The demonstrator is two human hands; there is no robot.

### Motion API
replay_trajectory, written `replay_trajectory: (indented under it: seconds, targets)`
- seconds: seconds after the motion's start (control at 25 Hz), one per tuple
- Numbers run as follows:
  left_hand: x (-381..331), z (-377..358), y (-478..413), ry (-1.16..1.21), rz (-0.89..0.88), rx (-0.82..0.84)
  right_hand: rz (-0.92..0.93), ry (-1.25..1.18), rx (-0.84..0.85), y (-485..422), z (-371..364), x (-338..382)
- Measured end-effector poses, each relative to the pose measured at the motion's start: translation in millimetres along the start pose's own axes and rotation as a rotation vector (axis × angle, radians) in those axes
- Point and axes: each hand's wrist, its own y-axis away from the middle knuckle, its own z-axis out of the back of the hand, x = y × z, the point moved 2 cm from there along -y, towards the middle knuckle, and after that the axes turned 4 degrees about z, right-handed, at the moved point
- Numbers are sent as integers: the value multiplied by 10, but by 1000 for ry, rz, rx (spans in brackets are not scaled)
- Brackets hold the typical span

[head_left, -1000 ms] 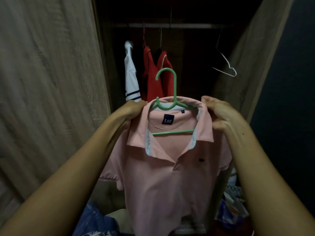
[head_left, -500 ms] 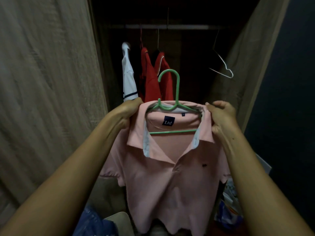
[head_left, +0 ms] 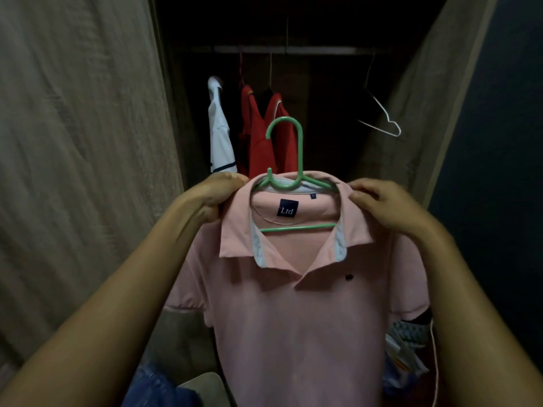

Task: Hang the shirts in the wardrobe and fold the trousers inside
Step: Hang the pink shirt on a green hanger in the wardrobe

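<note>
Holding a pink short-sleeved polo shirt (head_left: 293, 304) up in front of the open wooden wardrobe (head_left: 323, 98), the person has one hand at each shoulder of the garment. The shirt already sits on a green plastic hanger (head_left: 299, 160), whose hook stands upright above the collar and is free of the metal rail (head_left: 293, 49) higher up inside. The left hand (head_left: 216, 195) has its fingers curled round the shirt's shoulder just beside the collar. The right hand (head_left: 385, 204) has bent fingers pinching the fabric at the collar's other edge. The collar lies open and shows a navy label (head_left: 288, 207) reading "Ltd". The shirt's body hangs straight down between the forearms.

On the rail behind hang a white shirt with dark stripes (head_left: 220, 136) and, just beside it, red shirts (head_left: 258, 133). An empty white wire hanger (head_left: 382, 118) hangs well apart to the right. A wood-grain wardrobe door (head_left: 82, 142) stands open on the left. Blue denim fabric (head_left: 158, 386) lies low at the bottom edge, beside the left forearm.
</note>
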Motion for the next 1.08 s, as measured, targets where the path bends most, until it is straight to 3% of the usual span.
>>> replay_trajectory:
  seconds: [0.08,0.28,0.44,0.56,0.8,0.96,1.08]
  targets:
    - [13,21,19,-13,-69,68,23,38,-11,39,-1,-29]
    - [5,31,36,-250,-338,176,-93,136,-309,212,-81,-3]
    - [-22,3,-118,-747,-679,21,-188,187,-436,297,58,81]
    - [10,-97,-310,-758,-799,-49,-194,254,-497,275,157,73]
    - [-517,-427,-466,-295,-594,95,-56,337,-576,188,237,-17]
    - [-744,-553,-732,-596,-342,232,-19,322,-587,71,191,-115]
    - [-744,-480,-938,-618,-222,279,39,273,-581,14,146,-168]
